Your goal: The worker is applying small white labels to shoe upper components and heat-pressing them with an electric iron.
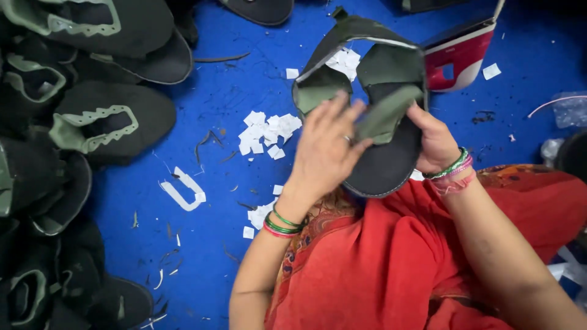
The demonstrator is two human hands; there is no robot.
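I hold a dark shoe upper [373, 122] up over my lap, above the blue floor [214, 122]. My left hand [327, 150] is spread against its near side, fingers [342, 110] pressing the olive-green lining flap (a ring shows on one finger). My right hand [437, 143] grips the upper's right edge, thumb pinching the same flap. White paper scraps [266, 134] lie scattered on the floor just left of the upper. A pile of finished uppers [92, 122] runs along the floor's left edge. A red and white box [461, 58] sits toward the far right.
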